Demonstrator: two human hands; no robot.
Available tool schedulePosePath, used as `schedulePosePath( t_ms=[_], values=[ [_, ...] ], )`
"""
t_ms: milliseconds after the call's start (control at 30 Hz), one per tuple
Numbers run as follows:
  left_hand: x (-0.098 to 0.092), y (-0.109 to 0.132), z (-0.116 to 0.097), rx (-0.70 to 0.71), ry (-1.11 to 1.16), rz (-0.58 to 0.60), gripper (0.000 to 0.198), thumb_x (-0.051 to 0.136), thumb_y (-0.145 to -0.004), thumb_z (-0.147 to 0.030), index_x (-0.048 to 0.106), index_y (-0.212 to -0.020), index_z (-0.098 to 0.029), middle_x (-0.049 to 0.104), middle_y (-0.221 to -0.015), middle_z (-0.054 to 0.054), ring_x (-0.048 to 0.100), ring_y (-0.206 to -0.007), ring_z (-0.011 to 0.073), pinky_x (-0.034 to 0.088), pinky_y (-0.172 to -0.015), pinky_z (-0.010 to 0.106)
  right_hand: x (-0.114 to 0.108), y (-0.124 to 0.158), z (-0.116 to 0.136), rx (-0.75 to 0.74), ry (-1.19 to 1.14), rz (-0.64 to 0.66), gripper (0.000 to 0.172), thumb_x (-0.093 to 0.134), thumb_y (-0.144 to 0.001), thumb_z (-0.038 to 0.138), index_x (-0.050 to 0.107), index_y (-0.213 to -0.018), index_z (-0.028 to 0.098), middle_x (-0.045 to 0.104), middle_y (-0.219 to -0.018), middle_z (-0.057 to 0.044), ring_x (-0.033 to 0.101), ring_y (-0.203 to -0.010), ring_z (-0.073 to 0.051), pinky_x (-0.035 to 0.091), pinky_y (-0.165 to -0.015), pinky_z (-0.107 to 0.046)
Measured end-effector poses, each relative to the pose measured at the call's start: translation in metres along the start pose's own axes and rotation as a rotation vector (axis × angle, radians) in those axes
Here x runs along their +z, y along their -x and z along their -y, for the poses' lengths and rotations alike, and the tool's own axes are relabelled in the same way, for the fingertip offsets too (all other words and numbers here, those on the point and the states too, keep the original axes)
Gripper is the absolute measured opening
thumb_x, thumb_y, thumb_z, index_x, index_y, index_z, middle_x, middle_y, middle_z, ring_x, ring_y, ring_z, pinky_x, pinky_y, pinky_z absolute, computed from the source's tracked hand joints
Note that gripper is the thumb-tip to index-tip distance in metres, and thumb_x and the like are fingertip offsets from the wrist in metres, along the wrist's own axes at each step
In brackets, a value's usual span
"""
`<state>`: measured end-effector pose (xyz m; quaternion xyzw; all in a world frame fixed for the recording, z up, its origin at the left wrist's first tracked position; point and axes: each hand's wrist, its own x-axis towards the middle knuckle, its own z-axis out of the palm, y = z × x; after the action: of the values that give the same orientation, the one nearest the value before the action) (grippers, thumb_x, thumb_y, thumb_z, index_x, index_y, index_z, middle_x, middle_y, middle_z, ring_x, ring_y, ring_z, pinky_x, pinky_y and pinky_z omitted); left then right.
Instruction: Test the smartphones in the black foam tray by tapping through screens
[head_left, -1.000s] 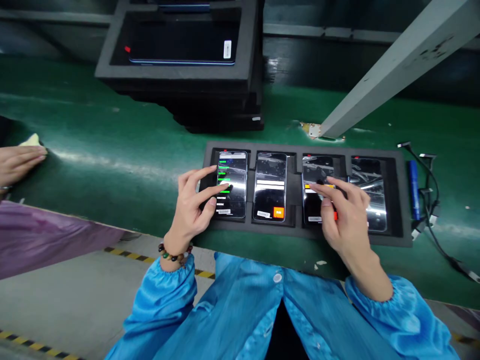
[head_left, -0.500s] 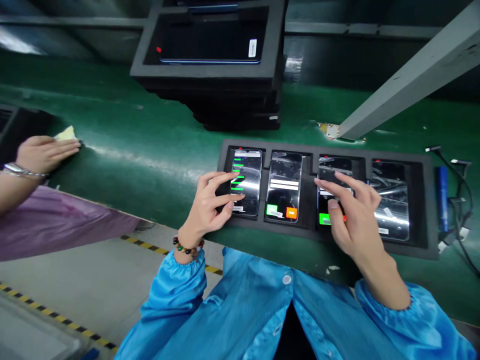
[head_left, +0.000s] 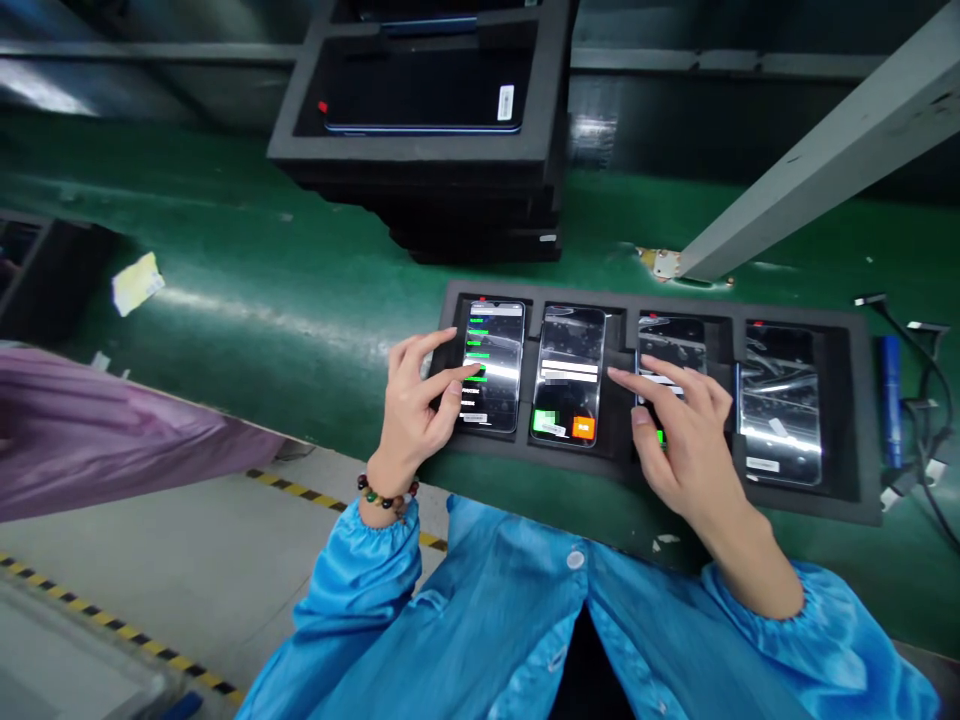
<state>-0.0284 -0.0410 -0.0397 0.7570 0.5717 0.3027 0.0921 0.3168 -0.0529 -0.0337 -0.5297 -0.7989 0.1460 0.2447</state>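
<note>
Head view: my left hand (head_left: 420, 405), loosely spread, empty, is over the leftmost phone (head_left: 504, 372) in the tray (head_left: 868, 430); my right hand (head_left: 694, 430), half-open, empty, is over the tray's third phone (head_left: 673, 335) from left; I seem mid-tapping; the next touch wants lightness and aim.

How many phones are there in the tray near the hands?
4 in the tray: the first phone partly under the left hand, the second phone beside it, the third phone partly covered by the right hand, the fourth phone at the right end. None seems fully hidden.
</note>
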Motion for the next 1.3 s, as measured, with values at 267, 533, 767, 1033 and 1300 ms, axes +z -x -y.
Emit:
schedulePosePath(
  t_ms=[267, 533, 767, 1033, 1300],
  values=[
    [-0.003, 0.000, 0.002, 0.167, -0.002, 0.116, 0.032, 0.058, -0.103, -0.035, 0.089, -0.106, -0.036, 0.072, -0.150, 0.001, 0.055, -0.137, 0.0339, 0.051, -0.114, 0.064, -0.003, 0.002, -0.003, 0.017, -0.025, -0.031, 0.041, 0.047, -0.108, 0.021, 0.063, -0.146, 0.028, 0.073, -0.141, -0.011, 0.061, -0.145, -0.032, 0.038, -0.122, -0.057],
    [-0.003, 0.002, 0.004, 0.113, 0.056, 0.104, 0.035, 0.053, -0.106, -0.038, 0.087, -0.113, -0.035, 0.071, -0.151, 0.003, 0.057, -0.137, 0.0335, 0.049, -0.116, 0.064, -0.020, 0.007, -0.017, 0.137, -0.033, -0.164, 0.039, 0.049, -0.110, 0.025, 0.068, -0.143, 0.031, 0.075, -0.139, -0.010, 0.062, -0.145, -0.035, 0.038, -0.123, -0.062],
    [-0.001, 0.002, 0.002, -0.060, -0.005, 0.048, 0.041, 0.044, -0.113, -0.039, 0.078, -0.134, -0.031, 0.059, -0.162, 0.009, 0.052, -0.145, 0.0333, 0.042, -0.123, 0.064, -0.030, 0.015, -0.028, 0.194, 0.012, -0.168, 0.040, 0.045, -0.111, 0.029, 0.065, -0.145, 0.038, 0.075, -0.138, -0.010, 0.061, -0.146, -0.039, 0.038, -0.123, -0.067],
    [-0.002, -0.002, 0.001, -0.044, -0.027, 0.103, 0.043, 0.045, -0.113, -0.038, 0.070, -0.147, -0.029, 0.049, -0.169, 0.012, 0.047, -0.149, 0.0353, 0.039, -0.125, 0.061, -0.033, 0.012, -0.048, 0.226, 0.100, -0.136, 0.038, 0.048, -0.111, 0.034, 0.070, -0.141, 0.025, 0.073, -0.140, -0.016, 0.063, -0.143, -0.039, 0.042, -0.118, -0.064],
    [0.020, -0.059, 0.008, -0.097, -0.194, 0.107, 0.044, 0.046, -0.111, -0.049, 0.070, -0.139, -0.024, 0.053, -0.158, 0.019, 0.048, -0.145, 0.0412, 0.040, -0.121, 0.064, -0.037, -0.051, -0.074, 0.166, 0.154, -0.016, 0.039, 0.044, -0.109, 0.040, 0.068, -0.133, 0.022, 0.075, -0.129, -0.015, 0.060, -0.134, -0.038, 0.042, -0.112, -0.059]
  ],
)
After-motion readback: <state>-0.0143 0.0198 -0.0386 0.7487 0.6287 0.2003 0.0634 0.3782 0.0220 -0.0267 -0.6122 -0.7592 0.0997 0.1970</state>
